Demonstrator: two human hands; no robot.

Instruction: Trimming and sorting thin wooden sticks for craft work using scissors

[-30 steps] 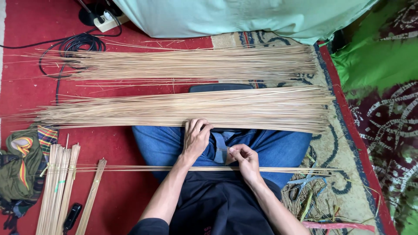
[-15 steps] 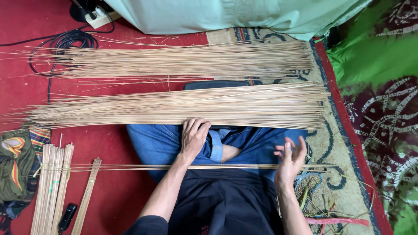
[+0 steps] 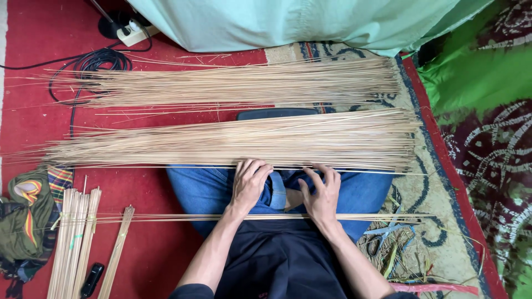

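A wide layer of thin, pale sticks (image 3: 233, 141) lies across the red mat in front of my crossed legs in blue jeans (image 3: 199, 188). My left hand (image 3: 249, 182) rests palm down with its fingertips on the near edge of this layer. My right hand (image 3: 322, 192) lies beside it with its fingers spread, the tips touching a single stick (image 3: 377, 171) that sits slightly apart from the layer's near edge. A few long sticks (image 3: 166, 217) lie across my lap under both wrists. Neither hand grips anything.
A second layer of sticks (image 3: 233, 83) lies farther off, by a pale green cloth (image 3: 305, 22). A black cable (image 3: 94, 58) and power strip (image 3: 133, 33) are at the far left. Flat splint bundles (image 3: 75, 238), folded cloth (image 3: 25, 216), blue scissors (image 3: 394, 230) and scraps flank me.
My right hand left the sticks on my lap, swung out to the right with its fingers open, then came forward onto the near edge of the stick layer. My left hand stayed put.
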